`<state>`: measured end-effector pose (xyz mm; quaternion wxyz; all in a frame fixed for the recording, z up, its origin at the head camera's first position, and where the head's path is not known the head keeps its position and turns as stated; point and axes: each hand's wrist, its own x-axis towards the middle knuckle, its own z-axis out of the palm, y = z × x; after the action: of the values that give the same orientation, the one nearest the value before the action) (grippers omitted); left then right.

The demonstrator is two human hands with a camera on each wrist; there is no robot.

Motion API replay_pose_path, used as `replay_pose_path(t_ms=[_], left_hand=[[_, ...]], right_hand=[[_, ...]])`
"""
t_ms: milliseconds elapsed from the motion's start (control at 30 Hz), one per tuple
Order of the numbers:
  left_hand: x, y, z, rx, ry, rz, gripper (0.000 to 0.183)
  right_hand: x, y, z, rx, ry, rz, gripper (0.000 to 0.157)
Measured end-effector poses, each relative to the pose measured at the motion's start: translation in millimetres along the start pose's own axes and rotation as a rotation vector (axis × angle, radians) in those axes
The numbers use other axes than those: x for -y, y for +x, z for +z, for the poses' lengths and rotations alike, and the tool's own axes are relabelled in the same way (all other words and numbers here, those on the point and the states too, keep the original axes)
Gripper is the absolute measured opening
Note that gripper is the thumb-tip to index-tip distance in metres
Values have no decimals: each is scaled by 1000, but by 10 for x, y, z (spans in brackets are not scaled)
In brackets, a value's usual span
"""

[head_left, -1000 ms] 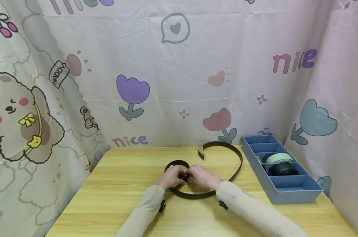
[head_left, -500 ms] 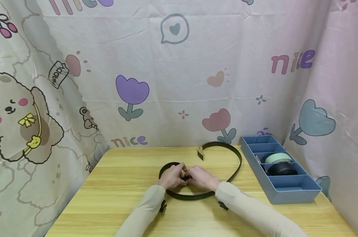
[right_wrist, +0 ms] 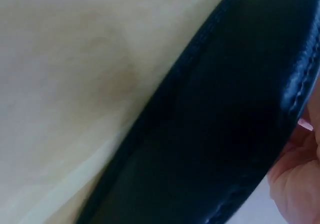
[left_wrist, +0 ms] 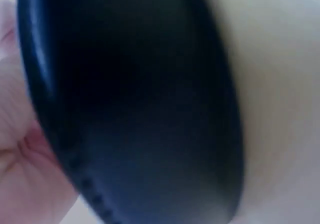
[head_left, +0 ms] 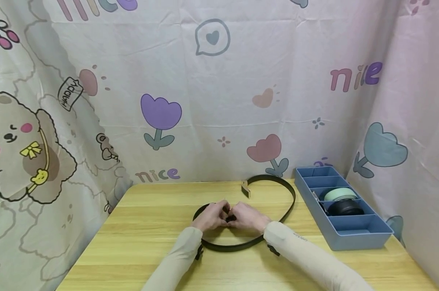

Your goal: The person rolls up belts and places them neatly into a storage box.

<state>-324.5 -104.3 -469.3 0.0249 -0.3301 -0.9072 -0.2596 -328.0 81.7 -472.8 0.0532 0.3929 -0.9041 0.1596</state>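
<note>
A black belt (head_left: 234, 247) stands on edge across the table in a wide curve, its gold-coloured buckle (head_left: 245, 189) lying far from me. Both hands meet over the belt's other part, near the middle of the table. My left hand (head_left: 211, 217) and my right hand (head_left: 249, 218) pinch a small dark stretch of it between curled fingers, mostly hidden by the hands. In the left wrist view the belt (left_wrist: 140, 109) fills the middle, with part of the left hand (left_wrist: 25, 159) behind it. Stitching shows along the belt (right_wrist: 300, 79) in the right wrist view.
On the right stands a blue-grey divided box (head_left: 364, 242). Its compartments hold a rolled pale green belt (head_left: 340, 194) and a rolled black belt (head_left: 346, 207). A printed curtain (head_left: 204, 89) hangs behind the wooden table (head_left: 132, 250).
The belt's loop has widened to the left and its front curve has come slightly nearer to me. Both hands stay close together, fingers shifting on the belt. The buckle end keeps its place.
</note>
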Motion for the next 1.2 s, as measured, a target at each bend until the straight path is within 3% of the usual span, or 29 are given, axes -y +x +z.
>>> replay_pose_path(t_ms=[133, 233, 367, 567, 700, 833, 1067, 1200], left_hand=[[5, 38, -57, -33, 207, -40, 49], [23, 63, -84, 20, 311, -104, 73], [65, 83, -88, 163, 280, -151, 74], [34, 144, -103, 202, 254, -97, 41], [7, 182, -118, 229, 297, -100, 35], [-25, 213, -137, 258, 325, -138, 41], [-80, 258, -171, 321, 328, -186, 47], [-102, 271, -213, 379, 277, -223, 33]], right_hand=[[-40, 12, 24, 5, -34, 27, 12], [-69, 11, 26, -4, -32, 47, 12], [-93, 3, 33, -8, 13, 107, 11], [-132, 32, 67, -77, 42, 225, 5], [-180, 91, 83, -129, -30, 202, 6], [-218, 122, 76, -166, -74, 150, 6], [-188, 156, 48, -169, -54, 152, 36], [-163, 209, 57, -135, -69, 188, 20]])
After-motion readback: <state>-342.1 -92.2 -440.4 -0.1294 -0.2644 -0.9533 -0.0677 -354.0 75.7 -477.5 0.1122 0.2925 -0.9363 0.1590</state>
